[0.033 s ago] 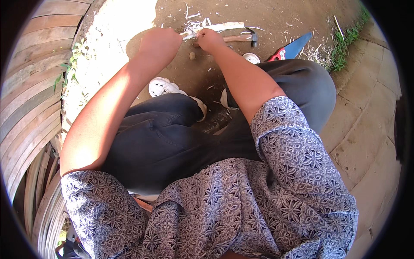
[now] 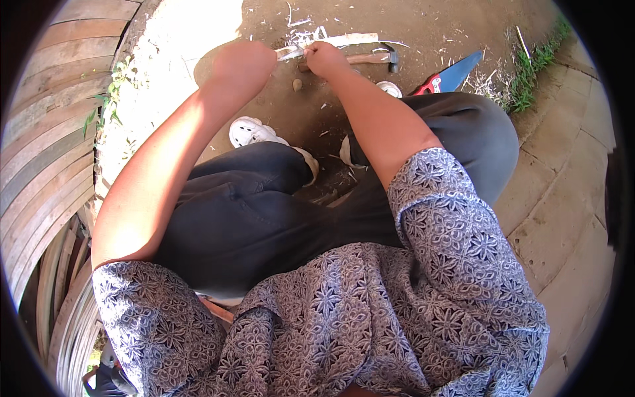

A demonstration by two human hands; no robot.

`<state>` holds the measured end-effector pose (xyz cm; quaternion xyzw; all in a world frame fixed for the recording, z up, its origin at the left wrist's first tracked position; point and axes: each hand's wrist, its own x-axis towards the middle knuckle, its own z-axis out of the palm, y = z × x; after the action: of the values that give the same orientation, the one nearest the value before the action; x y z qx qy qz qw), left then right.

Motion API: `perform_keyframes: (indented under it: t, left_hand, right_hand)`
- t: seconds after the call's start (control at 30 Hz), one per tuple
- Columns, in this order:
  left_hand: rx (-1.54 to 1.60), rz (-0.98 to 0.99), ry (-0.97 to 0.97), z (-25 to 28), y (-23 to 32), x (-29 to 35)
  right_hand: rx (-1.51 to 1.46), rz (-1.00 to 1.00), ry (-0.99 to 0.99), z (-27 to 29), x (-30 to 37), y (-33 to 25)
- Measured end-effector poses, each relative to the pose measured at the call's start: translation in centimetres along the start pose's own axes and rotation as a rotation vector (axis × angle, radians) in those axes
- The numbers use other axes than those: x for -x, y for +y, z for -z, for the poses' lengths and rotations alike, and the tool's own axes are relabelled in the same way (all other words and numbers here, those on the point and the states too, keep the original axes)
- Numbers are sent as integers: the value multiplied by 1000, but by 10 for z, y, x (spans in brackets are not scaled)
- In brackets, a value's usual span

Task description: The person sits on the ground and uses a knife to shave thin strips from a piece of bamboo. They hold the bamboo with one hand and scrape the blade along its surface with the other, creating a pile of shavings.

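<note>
In front of my feet both hands are close together over the ground. My left hand [image 2: 243,65] is a closed fist, back upward, and whatever lies inside it is hidden. Bridging the small gap between the hands is a thin pale strip of wood [image 2: 288,51], partly washed out by light. My right hand [image 2: 325,61] pinches this strip with thumb and forefinger. Beyond it, a longer flat pale strip [image 2: 357,40] lies on the ground. A hammer [image 2: 372,59] with a wooden handle rests just right of my right hand, its dark head farther right.
A handsaw [image 2: 451,77] with a red handle and blue blade lies beside my right knee. Pale shavings [image 2: 305,33] litter the dirt, with a small stone [image 2: 297,85] among it. Curved wooden boards [image 2: 59,92] line the left; paving slabs [image 2: 555,178] and grass [image 2: 522,86] lie right.
The gap between my hands has widened slightly, my left hand shifting a little left. The rest of the scene stays as it was.
</note>
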<state>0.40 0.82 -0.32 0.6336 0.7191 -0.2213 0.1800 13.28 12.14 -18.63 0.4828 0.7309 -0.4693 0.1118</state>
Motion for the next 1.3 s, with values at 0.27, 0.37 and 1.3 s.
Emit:
perform_keyframes:
  t: [0.27,0.37,1.3]
  left_hand:
    - [-2,11,-42,-5,-5,-2]
    - [4,12,-34,-5,-8,-2]
    - [-79,-17,-28,2,3,-1]
  right_hand:
    - [-131,-2,20,20,18,-4]
    - [-299,-1,-104,23,36,-15]
    - [-214,-40,-130,30,34,-19]
